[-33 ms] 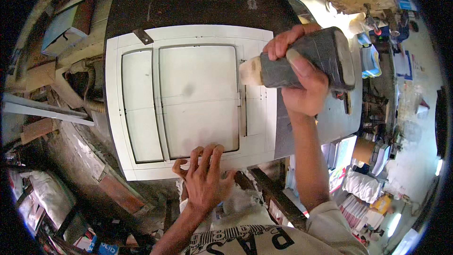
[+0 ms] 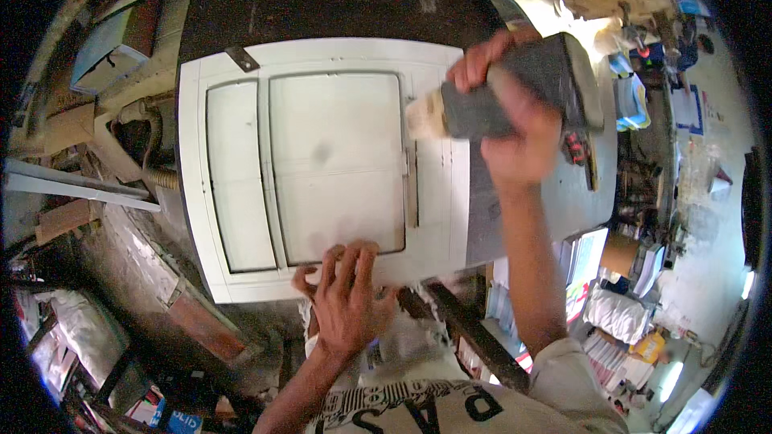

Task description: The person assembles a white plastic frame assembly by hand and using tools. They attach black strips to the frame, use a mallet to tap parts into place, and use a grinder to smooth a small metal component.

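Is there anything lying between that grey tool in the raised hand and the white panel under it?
Nothing visible. The right hand grips the grey power tool above the white framed panel's right edge; the left hand presses the near edge, well aside.

The camera sits on my head, the left of a side-by-side pair, and looks almost straight down over my chest at the desk [image 2: 555,193]. It is a wide fisheye, so the picture is a circle with black corners, and straight edges bow toward the rim. The white panel [image 2: 338,169] fills the middle, close below me. My forearms come in from the lower edge; my left hand [image 2: 346,305] lies near the bottom centre and my right hand [image 2: 515,124] is high on the right, close to the lens and slightly blurred. The floor and workshop clutter curve around the edges. Only this one view is given.
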Demonstrator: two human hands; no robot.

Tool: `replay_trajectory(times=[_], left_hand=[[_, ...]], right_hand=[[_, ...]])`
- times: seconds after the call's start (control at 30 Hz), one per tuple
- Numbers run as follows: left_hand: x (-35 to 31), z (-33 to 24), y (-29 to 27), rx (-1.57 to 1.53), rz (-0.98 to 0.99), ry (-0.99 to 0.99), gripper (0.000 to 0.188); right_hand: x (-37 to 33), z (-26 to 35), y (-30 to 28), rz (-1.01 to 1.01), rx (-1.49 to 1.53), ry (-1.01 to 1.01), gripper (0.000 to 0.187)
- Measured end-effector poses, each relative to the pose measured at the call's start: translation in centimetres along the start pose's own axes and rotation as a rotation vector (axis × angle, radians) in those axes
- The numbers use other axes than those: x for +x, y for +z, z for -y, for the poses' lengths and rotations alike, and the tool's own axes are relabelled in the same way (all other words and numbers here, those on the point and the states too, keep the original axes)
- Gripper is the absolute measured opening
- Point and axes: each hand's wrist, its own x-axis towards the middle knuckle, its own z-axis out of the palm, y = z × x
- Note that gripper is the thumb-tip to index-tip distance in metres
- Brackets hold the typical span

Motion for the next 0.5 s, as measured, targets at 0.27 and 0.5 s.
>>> replay_trajectory(times=[0.27, 0.5], left_hand=[[0.1, 0.1, -1.0, 0.063, 0.075, -0.064, 0.064], [0.2, -1.0, 0.3, 0.125, -0.003, 0.009, 0.059]], right_hand=[[-3.4, -0.1, 1.7, 0.063, -0.017, 0.041, 0.034], [-6.1, 1.4, -2.2, 0.006, -0.01, 0.051, 0.04]])
